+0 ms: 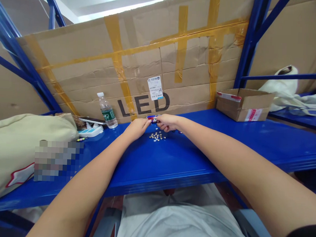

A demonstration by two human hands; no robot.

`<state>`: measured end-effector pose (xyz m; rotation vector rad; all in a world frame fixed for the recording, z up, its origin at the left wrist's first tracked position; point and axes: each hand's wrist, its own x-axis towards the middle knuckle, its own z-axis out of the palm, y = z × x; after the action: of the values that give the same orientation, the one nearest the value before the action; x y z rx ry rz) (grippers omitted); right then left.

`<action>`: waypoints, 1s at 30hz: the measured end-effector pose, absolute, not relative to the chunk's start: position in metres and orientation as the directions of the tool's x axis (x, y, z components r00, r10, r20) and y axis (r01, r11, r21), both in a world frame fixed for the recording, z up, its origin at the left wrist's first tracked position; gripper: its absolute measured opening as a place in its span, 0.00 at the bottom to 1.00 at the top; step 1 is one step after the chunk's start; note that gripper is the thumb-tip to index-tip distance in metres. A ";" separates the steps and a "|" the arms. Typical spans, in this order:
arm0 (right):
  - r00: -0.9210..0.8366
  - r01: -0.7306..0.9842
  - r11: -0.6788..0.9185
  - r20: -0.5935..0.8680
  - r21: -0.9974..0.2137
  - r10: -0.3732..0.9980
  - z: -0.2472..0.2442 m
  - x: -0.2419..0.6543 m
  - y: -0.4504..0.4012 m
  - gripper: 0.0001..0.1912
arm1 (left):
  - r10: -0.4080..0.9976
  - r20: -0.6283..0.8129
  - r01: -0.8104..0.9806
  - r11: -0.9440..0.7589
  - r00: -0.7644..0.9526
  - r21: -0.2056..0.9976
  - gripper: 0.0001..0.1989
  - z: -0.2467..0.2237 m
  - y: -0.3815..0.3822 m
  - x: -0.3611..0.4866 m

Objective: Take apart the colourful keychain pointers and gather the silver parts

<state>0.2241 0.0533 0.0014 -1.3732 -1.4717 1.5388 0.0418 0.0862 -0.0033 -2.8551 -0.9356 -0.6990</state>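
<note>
At the back of the blue table both my hands are close together. My left hand (140, 128) is closed, its fingertips pressed together at the left end of some slim pens (152, 117) in blue, red and white. My right hand (168, 122) is curled just to the right of them, with a small dark thing partly showing at its fingertips; what it grips is mostly hidden. Below the hands lies a loose pile of small round coin-like pieces (157, 136), silver and gold. Something small and dark blue (180, 132) peeks out under my right wrist.
A water bottle (108, 113) stands at the back left, beside a white power strip (91, 131) and a cream bag (29, 134). An open cardboard box (243, 105) sits at the back right. A taped cardboard sheet (139, 72) rises behind the blue table (156, 167).
</note>
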 end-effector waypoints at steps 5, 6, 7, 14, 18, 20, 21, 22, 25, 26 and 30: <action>-0.192 0.432 0.113 0.031 -0.895 0.981 0.003 0.219 0.048 0.16 | 0.731 0.281 0.525 -0.655 0.622 0.543 0.26 -0.004 0.085 0.038; -0.184 0.489 0.152 0.069 -0.859 0.981 0.003 0.217 0.047 0.16 | 0.725 0.285 0.501 -0.656 0.627 0.564 0.24 -0.004 0.085 0.038; -0.181 0.539 0.174 0.088 -0.824 0.980 0.003 0.215 0.046 0.15 | 0.719 0.298 0.488 -0.663 0.628 0.568 0.22 -0.004 0.086 0.038; -0.252 0.811 0.264 0.095 -0.523 0.963 0.007 0.204 0.039 0.11 | 0.667 0.271 0.489 -0.713 0.694 0.503 0.17 -0.002 0.084 0.037; -0.378 0.898 0.397 0.130 -0.188 0.917 0.006 0.208 0.039 0.11 | 0.639 0.144 0.498 -0.703 0.756 0.508 0.19 0.001 0.081 0.035; -0.385 0.898 0.394 0.084 -0.194 0.919 0.004 0.210 0.040 0.12 | 0.613 0.097 0.502 -0.718 0.784 0.482 0.18 0.002 0.080 0.034; -0.384 0.896 0.385 0.050 -0.224 0.922 0.003 0.210 0.041 0.12 | 0.596 0.077 0.503 -0.734 0.799 0.457 0.17 0.003 0.080 0.034; -0.386 0.891 0.377 0.014 -0.253 0.922 0.002 0.211 0.041 0.12 | 0.581 0.057 0.507 -0.749 0.812 0.427 0.17 0.004 0.080 0.033; -0.400 0.884 0.365 -0.069 -0.292 0.914 0.000 0.210 0.041 0.12 | 0.545 0.000 0.513 -0.790 0.839 0.337 0.18 0.006 0.080 0.031; -0.403 0.885 0.367 -0.077 -0.286 0.912 0.000 0.209 0.041 0.12 | 0.536 -0.020 0.514 -0.798 0.844 0.315 0.18 0.007 0.081 0.031; -0.421 0.892 0.402 -0.057 -0.206 0.905 0.002 0.206 0.038 0.14 | 0.518 -0.050 0.513 -0.823 0.854 0.245 0.15 0.009 0.082 0.029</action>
<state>0.2056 0.0385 0.0022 -1.6543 -2.5762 0.3153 0.0290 0.0825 0.0085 -3.2650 -0.9231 -0.0320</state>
